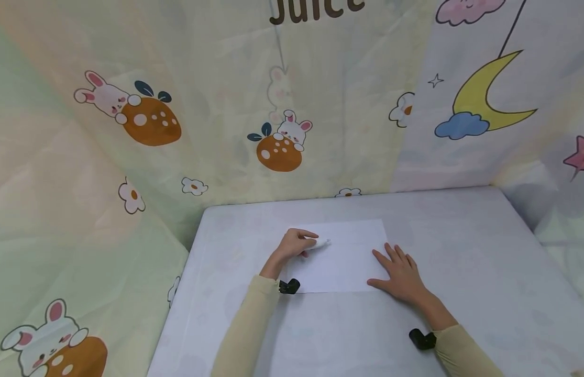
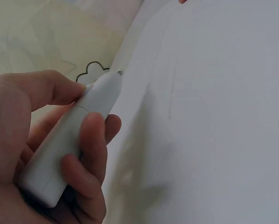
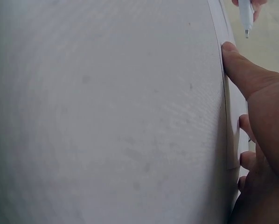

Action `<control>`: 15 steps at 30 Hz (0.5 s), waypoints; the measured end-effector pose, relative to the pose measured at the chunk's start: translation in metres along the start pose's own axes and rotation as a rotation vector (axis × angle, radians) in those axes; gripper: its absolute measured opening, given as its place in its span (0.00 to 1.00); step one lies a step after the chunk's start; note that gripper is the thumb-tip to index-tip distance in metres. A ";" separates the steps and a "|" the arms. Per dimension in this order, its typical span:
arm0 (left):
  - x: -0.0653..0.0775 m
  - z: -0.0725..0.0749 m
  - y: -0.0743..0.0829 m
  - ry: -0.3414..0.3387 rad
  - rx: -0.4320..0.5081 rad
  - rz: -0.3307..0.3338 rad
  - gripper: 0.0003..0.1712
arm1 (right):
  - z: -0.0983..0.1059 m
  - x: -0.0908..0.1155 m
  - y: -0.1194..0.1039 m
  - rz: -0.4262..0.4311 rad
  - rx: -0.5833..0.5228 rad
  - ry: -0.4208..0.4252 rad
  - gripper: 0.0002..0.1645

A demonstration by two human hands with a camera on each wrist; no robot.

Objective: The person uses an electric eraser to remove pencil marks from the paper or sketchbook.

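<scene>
My left hand (image 1: 293, 245) grips a thick white pen-shaped tool (image 2: 58, 156) with a small metal tip. In the left wrist view the thumb lies along its upper side and the other fingers curl round its body. The tip points away from the palm, over the upper left part of a white sheet of paper (image 1: 343, 267) that lies flat on the table. With fingers spread, my right hand (image 1: 400, 275) rests on the right edge of the sheet. In the right wrist view its thumb touches the paper's edge, and the tool's tip shows at the top right.
The table (image 1: 461, 251) has a pale white cover. Behind it hangs a cloth backdrop (image 1: 216, 131) printed with rabbits, a moon and flowers, and more cloth hangs at the left side. A black wrist camera (image 1: 289, 286) sits at the left wrist, low over the paper's lower left corner.
</scene>
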State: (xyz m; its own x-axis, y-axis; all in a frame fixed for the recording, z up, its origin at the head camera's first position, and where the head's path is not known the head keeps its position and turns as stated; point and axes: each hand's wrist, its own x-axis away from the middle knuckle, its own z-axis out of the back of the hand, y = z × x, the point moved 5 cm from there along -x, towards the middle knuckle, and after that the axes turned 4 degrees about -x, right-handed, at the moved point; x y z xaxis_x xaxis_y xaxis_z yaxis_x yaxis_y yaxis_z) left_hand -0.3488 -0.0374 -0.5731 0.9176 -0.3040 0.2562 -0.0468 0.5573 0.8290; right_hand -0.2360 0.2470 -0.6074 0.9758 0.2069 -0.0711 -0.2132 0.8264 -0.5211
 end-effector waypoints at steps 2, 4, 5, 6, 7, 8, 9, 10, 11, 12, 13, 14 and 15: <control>0.000 0.000 -0.003 0.017 0.010 0.008 0.11 | 0.000 0.002 -0.001 0.003 0.002 0.003 0.54; 0.000 -0.001 -0.006 0.023 0.001 0.013 0.11 | -0.001 0.005 -0.001 0.004 0.003 0.000 0.54; 0.000 0.000 -0.007 0.029 -0.009 0.014 0.11 | -0.002 0.006 -0.002 0.005 0.004 -0.003 0.54; 0.000 0.001 -0.008 0.035 -0.024 0.011 0.11 | -0.002 0.007 -0.002 0.006 0.002 -0.007 0.54; 0.000 0.002 -0.008 0.041 -0.040 0.008 0.11 | -0.002 0.007 -0.003 0.006 0.001 -0.010 0.54; 0.000 0.004 -0.008 0.049 -0.059 0.002 0.11 | -0.002 0.007 -0.003 0.008 0.000 -0.009 0.54; 0.000 0.005 -0.007 0.060 -0.080 -0.003 0.10 | -0.001 0.006 -0.003 0.010 -0.003 -0.006 0.54; -0.001 0.007 -0.007 0.071 -0.098 -0.008 0.10 | -0.001 0.005 -0.003 0.011 -0.001 -0.003 0.54; -0.001 0.008 -0.005 0.079 -0.112 -0.014 0.10 | 0.000 0.004 -0.003 0.011 0.001 0.001 0.53; -0.002 0.009 -0.003 0.082 -0.119 -0.018 0.10 | 0.001 0.003 -0.003 0.011 0.002 0.003 0.53; -0.003 0.009 -0.002 0.083 -0.128 -0.017 0.09 | 0.002 0.002 -0.004 0.011 0.004 0.005 0.53; -0.004 0.009 -0.001 0.083 -0.136 -0.018 0.09 | 0.002 0.001 -0.004 0.010 0.007 0.006 0.54; -0.005 0.009 0.001 0.081 -0.139 -0.018 0.09 | 0.003 0.000 -0.004 0.010 0.006 0.004 0.54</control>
State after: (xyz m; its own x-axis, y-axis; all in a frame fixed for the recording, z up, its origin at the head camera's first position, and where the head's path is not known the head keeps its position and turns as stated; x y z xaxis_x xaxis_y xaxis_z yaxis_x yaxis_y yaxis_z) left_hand -0.3566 -0.0425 -0.5694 0.9469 -0.2542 0.1966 0.0192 0.6555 0.7549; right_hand -0.2352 0.2453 -0.6031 0.9739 0.2126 -0.0795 -0.2228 0.8278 -0.5149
